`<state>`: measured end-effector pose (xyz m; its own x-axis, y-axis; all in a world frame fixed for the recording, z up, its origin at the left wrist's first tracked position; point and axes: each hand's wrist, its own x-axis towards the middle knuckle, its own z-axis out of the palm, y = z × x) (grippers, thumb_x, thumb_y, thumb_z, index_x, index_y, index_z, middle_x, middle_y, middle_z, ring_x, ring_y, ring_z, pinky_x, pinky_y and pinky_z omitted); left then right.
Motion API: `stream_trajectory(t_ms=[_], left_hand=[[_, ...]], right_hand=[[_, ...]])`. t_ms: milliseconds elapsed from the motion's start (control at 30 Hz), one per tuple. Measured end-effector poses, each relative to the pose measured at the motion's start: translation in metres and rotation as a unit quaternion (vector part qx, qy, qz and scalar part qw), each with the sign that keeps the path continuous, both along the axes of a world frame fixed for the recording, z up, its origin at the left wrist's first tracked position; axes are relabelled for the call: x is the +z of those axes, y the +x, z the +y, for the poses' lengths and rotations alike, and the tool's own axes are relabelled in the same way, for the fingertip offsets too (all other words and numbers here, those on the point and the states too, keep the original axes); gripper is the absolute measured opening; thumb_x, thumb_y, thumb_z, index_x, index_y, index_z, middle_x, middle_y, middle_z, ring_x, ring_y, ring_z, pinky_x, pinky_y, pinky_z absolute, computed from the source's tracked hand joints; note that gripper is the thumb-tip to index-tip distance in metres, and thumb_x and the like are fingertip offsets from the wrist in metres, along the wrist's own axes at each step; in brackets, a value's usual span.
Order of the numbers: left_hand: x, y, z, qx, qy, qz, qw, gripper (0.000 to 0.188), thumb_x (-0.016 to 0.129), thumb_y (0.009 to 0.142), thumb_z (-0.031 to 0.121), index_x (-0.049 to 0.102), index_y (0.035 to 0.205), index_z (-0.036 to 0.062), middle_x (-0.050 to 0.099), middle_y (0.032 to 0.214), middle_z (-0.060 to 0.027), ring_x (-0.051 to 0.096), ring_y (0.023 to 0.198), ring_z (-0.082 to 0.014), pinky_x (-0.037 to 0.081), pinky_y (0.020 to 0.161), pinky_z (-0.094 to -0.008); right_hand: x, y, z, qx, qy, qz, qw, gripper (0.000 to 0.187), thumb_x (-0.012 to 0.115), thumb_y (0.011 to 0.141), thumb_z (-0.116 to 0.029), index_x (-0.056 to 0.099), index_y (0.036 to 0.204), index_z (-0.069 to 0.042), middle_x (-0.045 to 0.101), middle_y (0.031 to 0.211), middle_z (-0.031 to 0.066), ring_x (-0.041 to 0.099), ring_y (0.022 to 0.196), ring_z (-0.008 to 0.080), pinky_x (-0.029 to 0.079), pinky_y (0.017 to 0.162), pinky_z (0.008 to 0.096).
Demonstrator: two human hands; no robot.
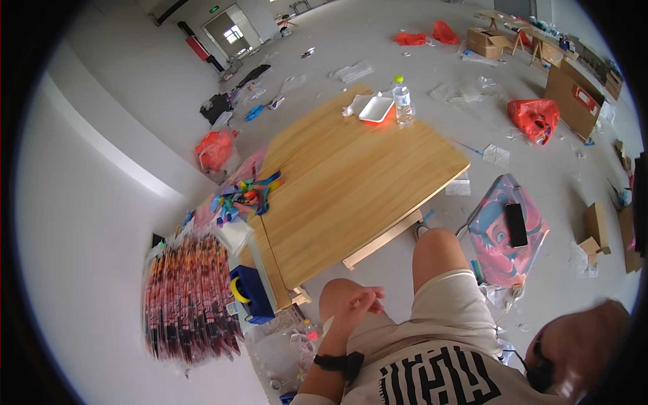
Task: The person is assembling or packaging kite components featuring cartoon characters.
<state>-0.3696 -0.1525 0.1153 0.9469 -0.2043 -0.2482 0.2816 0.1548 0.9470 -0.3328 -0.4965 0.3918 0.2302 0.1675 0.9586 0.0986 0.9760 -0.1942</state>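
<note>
My left hand [364, 302] rests over my left thigh, its fingers loosely stretched toward the right and nothing held in them. A black band [341, 364] circles that wrist. At the lower right, my right hand and arm [584, 344] are raised close to the camera, blurred; the fingers cannot be made out. In front of my knees stands a wooden table [351, 196]. On its far end are a clear water bottle [402, 101] with a yellow-green cap and a white tray [376, 109] over something red. Colourful strips [246, 198] lie piled at the table's left.
Left of the table hang or lie many plastic-wrapped packs [189, 297], beside a dark blue box with a yellow handle [250, 293]. A printed stool [503, 236] at my right bears a black phone [516, 225]. Red bags [533, 120], cartons [572, 101] and plastic scraps litter the floor.
</note>
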Motion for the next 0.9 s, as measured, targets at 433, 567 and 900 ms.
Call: stream_trajectory(t_ms=[433, 567, 900], left_hand=[[0.055, 0.002, -0.041, -0.023, 0.088, -0.308, 0.947, 0.037, 0.075, 0.089, -0.003, 0.067, 0.125, 0.0036, 0.059, 0.117, -0.0087, 0.063, 0.096, -0.0154, 0.055, 0.080, -0.0278], [0.028, -0.007, -0.028, 0.062, 0.019, -0.201, 0.978, 0.024, 0.070, 0.093, -0.001, 0.068, 0.117, 0.0006, 0.065, 0.111, -0.0071, 0.064, 0.093, -0.0133, 0.057, 0.078, -0.0269], [-0.067, 0.028, 0.212, 0.310, 0.589, -0.150, 0.731, 0.021, 0.067, 0.093, 0.020, 0.072, 0.099, 0.0005, 0.069, 0.085, -0.0222, 0.068, 0.082, -0.0384, 0.053, 0.072, -0.0436]], right_hand=[[-0.250, 0.019, 0.082, 0.220, -0.485, 0.519, 0.668, 0.020, 0.061, 0.105, -0.017, 0.061, 0.120, -0.004, 0.066, 0.104, 0.0050, 0.062, 0.094, 0.0138, 0.052, 0.088, 0.0285], [-0.246, 0.022, 0.097, 0.163, -0.533, 0.532, 0.638, 0.023, 0.058, 0.106, -0.022, 0.061, 0.120, -0.004, 0.067, 0.108, 0.0077, 0.064, 0.094, 0.0170, 0.052, 0.091, 0.0332], [-0.293, 0.025, 0.058, 0.116, -0.395, 0.552, 0.725, 0.018, 0.051, 0.107, -0.018, 0.061, 0.116, -0.006, 0.068, 0.108, 0.0112, 0.066, 0.101, 0.0235, 0.053, 0.092, 0.0386]])
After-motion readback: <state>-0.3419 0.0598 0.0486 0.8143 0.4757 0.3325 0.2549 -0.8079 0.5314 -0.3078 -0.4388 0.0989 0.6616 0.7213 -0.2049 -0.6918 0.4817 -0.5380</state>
